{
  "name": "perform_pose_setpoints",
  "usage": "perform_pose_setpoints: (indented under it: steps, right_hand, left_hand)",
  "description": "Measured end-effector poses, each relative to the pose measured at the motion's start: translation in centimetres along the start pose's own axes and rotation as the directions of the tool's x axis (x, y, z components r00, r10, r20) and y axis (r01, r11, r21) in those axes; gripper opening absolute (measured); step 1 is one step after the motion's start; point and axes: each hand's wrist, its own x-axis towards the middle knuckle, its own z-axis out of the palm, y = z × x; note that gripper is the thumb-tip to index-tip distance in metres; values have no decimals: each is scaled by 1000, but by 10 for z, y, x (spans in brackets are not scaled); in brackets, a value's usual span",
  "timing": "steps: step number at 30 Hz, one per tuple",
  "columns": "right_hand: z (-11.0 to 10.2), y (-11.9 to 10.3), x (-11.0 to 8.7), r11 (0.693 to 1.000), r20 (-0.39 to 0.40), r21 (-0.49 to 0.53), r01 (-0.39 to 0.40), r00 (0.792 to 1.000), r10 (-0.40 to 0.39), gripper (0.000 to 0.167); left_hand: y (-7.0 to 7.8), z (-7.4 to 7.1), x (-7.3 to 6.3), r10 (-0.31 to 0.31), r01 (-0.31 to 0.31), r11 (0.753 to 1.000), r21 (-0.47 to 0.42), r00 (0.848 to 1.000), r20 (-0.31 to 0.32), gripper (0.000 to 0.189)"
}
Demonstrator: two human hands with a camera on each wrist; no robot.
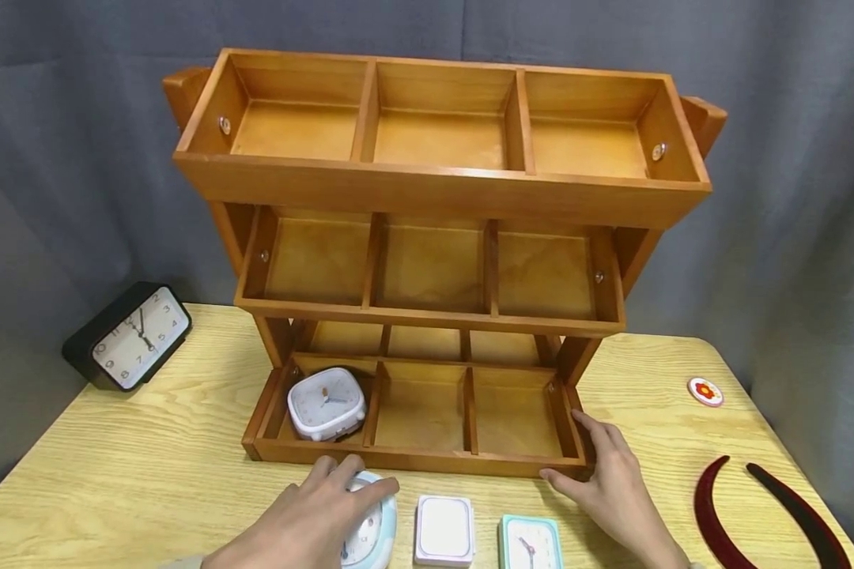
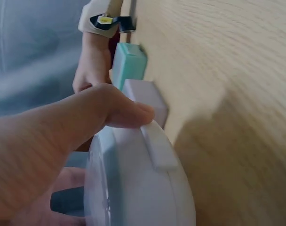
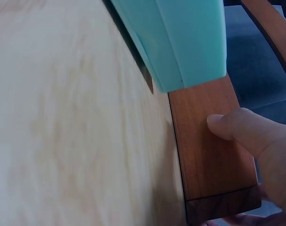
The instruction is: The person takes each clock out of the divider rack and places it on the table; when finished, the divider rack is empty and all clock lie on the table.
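In the head view my left hand (image 1: pixel 316 514) grips a round alarm clock (image 1: pixel 379 533) with a pale blue rim. The left wrist view shows the thumb pressed on the clock's white side (image 2: pixel 133 174), fingers across from it. My right hand (image 1: pixel 615 482) holds the lower right front corner of a three-tier wooden shelf (image 1: pixel 427 458), thumb on the front board and fingers along its side. A white rounded-square alarm clock (image 1: pixel 326 401) leans in the bottom tier's left compartment. Between the hands stand a white-lilac square clock (image 1: pixel 444 528) and a teal clock (image 1: pixel 531 544).
A black rectangular clock (image 1: pixel 138 336) stands at the table's left. On the right lie a flower badge (image 1: pixel 705 391), a dark red curved piece (image 1: pixel 712 506) and a black curved piece (image 1: pixel 797 510). A grey curtain (image 1: pixel 783 197) hangs behind the shelf.
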Motion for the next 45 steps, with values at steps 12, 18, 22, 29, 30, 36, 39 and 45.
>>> perform_pose_setpoints:
  steps: [12, 18, 22, 29, 30, 36, 39, 45]
  right_hand:
    - [1, -1, -2, 1000, 21, 5, -12, 1000, 12, 86]
    - [-1, 0, -1, 1000, 2, 4, 0, 1000, 0, 85]
    - [-1, 0, 0, 1000, 0, 8, 1, 1000, -1, 85]
    - [-1, 0, -1, 1000, 9, 9, 7, 1000, -7, 85]
    - [-1, 0, -1, 1000, 8, 8, 11, 1000, -11, 85]
    - [0, 0, 0, 1000, -13, 7, 28, 1000, -28, 85]
    - [1, 0, 0, 1000, -11, 9, 25, 1000, -25, 84]
    - [0, 1, 0, 1000, 4, 13, 6, 1000, -6, 86]
  left_hand:
    - [-13, 23, 5, -40, 41, 997, -62, 999, 22, 97]
    - [-16, 22, 7, -39, 41, 995, -89, 999, 16, 102]
    - [-16, 23, 7, -46, 48, 994, -101, 999, 21, 103]
    - [-13, 16, 1, -84, 89, 989, -117, 995, 43, 104]
    - [-12, 12, 0, -88, 91, 989, -119, 996, 35, 102]
    - [-3, -21, -5, -120, 111, 992, -67, 983, -142, 75]
    - [-8, -38, -1, -83, 94, 995, 23, 956, -282, 66]
    - [-28, -56, 25, -62, 99, 992, 80, 926, -373, 60]
